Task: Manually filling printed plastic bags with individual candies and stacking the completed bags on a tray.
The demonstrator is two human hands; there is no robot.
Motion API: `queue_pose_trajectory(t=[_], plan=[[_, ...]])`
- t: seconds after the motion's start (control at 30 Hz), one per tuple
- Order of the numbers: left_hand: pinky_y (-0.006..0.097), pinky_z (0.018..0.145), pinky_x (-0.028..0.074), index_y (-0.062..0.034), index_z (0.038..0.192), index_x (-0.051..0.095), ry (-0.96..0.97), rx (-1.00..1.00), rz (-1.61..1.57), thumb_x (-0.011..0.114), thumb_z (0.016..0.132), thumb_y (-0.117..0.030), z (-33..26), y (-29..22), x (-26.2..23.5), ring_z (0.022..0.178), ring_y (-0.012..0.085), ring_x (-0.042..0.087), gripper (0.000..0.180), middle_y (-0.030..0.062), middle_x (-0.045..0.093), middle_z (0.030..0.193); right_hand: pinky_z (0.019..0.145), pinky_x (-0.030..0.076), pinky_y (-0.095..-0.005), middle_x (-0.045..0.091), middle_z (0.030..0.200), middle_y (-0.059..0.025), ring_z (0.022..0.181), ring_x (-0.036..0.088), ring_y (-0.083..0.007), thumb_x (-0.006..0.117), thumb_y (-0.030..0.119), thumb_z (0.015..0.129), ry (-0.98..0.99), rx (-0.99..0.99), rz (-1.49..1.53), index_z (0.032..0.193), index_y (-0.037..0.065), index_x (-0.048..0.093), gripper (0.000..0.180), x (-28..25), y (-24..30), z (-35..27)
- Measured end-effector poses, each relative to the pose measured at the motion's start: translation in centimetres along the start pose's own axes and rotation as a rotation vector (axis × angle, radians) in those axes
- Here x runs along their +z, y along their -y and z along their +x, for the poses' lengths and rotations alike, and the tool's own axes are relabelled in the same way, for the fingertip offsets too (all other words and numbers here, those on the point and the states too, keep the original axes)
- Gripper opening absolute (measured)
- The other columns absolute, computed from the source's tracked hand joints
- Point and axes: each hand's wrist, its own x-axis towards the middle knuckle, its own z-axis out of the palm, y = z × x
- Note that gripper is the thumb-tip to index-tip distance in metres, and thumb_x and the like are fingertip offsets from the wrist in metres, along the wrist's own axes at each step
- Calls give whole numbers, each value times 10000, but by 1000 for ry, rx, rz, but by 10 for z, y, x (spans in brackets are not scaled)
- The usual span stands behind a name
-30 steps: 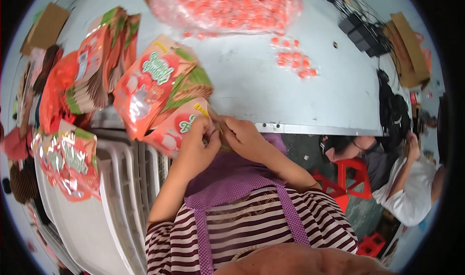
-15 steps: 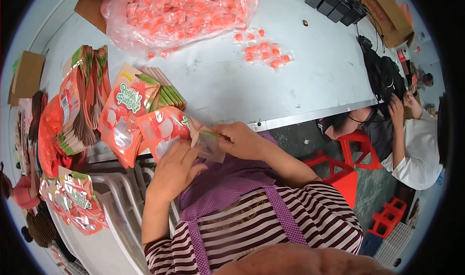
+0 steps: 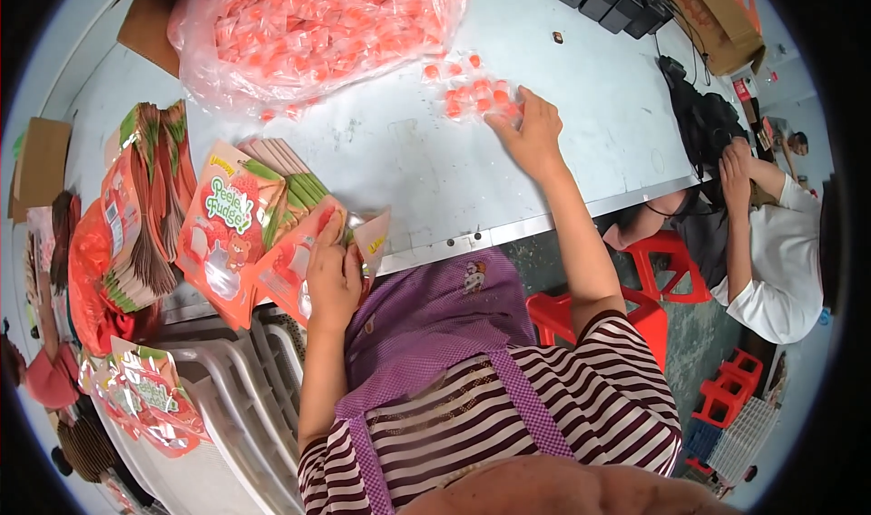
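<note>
My left hand (image 3: 332,284) grips a pink candy pouch (image 3: 288,259) over the table's near edge, and silvery lining shows at the pouch's mouth. Stretched out across the table, my right hand (image 3: 537,138) is at a small group of wrapped orange-red candies (image 3: 472,96). Its thumb and forefinger are apart, touching or just beside the nearest pieces. Beside the held pouch lies a stack of flat printed pouches (image 3: 218,229), with more fanned pouches (image 3: 290,175) behind it.
A large clear bag of wrapped candies (image 3: 318,34) lies at the back. Upright pouch bundles (image 3: 150,197) stand at left, above stacked white plastic trays (image 3: 200,415) bearing filled-looking pouches (image 3: 145,397). Black adapters (image 3: 612,7) sit far right; a co-worker (image 3: 767,252) sits near red stools (image 3: 667,265).
My right hand has left the pouch and moved up and right to the loose candies. The left hand keeps the pouch, whose mouth now gapes.
</note>
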Motion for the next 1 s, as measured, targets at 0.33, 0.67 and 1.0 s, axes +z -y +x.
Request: queue_pose_trajectory(t=[0.33,0.67,1.0], plan=[[401,917,421,36,767,450,-7,-2,-4,542,830,21,-1,4,1,1119,398,520,112,259,526,1228,965,324,-402,491,1188,-184,1094,433,-323,641,197,805,257,-113,268,1349,-9,343,653,-25,17,-40],[417,913,430,39,771,458,-15,46,1,576,802,26,0,4,2,1094,415,527,123,258,543,1202,961,304,-411,521,1134,-159,1067,454,-303,675,280,781,118,-207,171,1296,17,414,635,-5,9,-22],[418,908,433,32,767,457,-15,65,33,582,796,21,1,4,0,1086,414,529,128,258,544,1198,926,286,-425,486,1137,-97,1043,427,-283,673,367,757,145,-383,23,1244,184,523,542,-18,62,-20]])
